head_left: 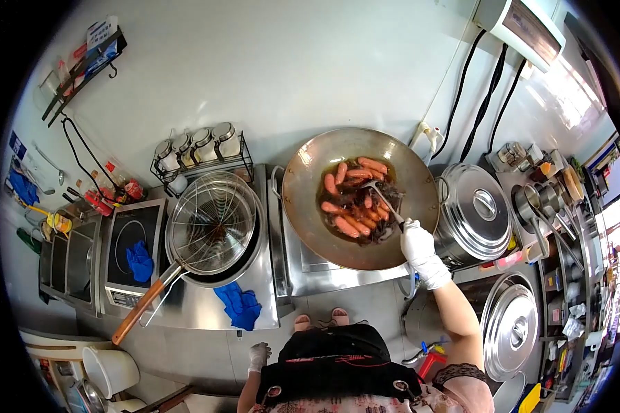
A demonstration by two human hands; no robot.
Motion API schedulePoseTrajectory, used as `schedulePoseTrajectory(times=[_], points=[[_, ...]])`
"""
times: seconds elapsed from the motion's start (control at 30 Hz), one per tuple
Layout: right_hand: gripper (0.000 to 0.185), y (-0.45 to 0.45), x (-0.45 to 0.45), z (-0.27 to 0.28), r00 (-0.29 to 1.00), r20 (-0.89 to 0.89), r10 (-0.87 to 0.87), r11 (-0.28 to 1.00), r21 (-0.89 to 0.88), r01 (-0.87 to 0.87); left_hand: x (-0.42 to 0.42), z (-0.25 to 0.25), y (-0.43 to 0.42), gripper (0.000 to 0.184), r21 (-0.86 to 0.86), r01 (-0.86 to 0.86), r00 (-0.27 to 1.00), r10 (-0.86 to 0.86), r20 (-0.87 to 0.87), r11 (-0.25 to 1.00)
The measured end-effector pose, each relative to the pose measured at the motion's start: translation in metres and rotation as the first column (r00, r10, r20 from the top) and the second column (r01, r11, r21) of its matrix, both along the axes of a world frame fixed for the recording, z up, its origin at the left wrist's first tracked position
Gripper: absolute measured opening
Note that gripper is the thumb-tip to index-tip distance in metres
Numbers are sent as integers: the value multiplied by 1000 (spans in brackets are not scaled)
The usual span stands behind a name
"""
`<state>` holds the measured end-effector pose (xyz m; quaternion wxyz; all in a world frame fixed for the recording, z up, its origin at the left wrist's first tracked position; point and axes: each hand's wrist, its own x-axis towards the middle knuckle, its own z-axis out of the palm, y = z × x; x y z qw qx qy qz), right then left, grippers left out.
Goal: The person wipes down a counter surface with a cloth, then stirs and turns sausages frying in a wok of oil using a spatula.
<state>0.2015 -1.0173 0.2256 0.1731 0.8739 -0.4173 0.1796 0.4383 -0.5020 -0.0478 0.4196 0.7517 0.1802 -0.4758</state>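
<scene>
My right hand [420, 249], in a white glove, is closed around the handle of a metal spatula [391, 206]. The spatula's head rests among the sausages in a large wok [303, 227]. Several reddish sausages [344, 226] lie in dark oil with dark pieces that I cannot make out. Low beside my body hangs my left hand [258, 356], also gloved; it holds nothing, with its fingers loosely apart.
Left of the wok, a wire strainer [213, 227] with a wooden handle [145, 306] lies over a pot. Blue cloths [238, 305], seasoning jars [202, 146] and an induction cooker [127, 227] are nearby. Lidded steel pots [477, 206] stand at the right.
</scene>
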Motion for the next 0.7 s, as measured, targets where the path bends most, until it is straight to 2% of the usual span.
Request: schedulePoseTrajectory(times=[0.07,0.17,0.23,0.27,0.33,0.37,0.43,0.53,0.57,0.7], points=[[15,5,-21,15,997,-38,72,992,106,-68,2,-6,0,28,-38,-20,1000,20,-12,999],[37,17,-49,44,997,-42,58,941,336,-41,7,-17,4,28,-27,28,1000,-28,13,999],[35,29,-65,62,999,-19,41,943,330,-32,18,-36,14,27,-222,-69,976,19,-217,973],[35,34,-73,69,1000,-19,10,939,345,-2,18,-35,12,27,-223,-65,976,15,-219,973],[38,44,-90,87,1000,1,-7,921,389,6,16,-30,4,26,-132,-34,994,19,-110,991],[38,51,-98,98,1000,-15,-25,903,430,29,12,-29,0,26,-132,-30,994,15,-112,991],[38,64,-109,121,998,-52,-43,862,502,63,7,-29,-5,25,-25,97,991,-94,94,995],[39,78,-118,135,994,-103,-45,855,511,91,8,-25,-13,24,-25,97,990,-94,108,995],[37,80,-121,132,996,-90,16,891,453,26,9,-17,-17,24,-25,100,990,-97,107,995],[32,87,-114,116,993,-111,35,908,418,15,13,6,-27,24,-49,91,995,-88,56,995]])
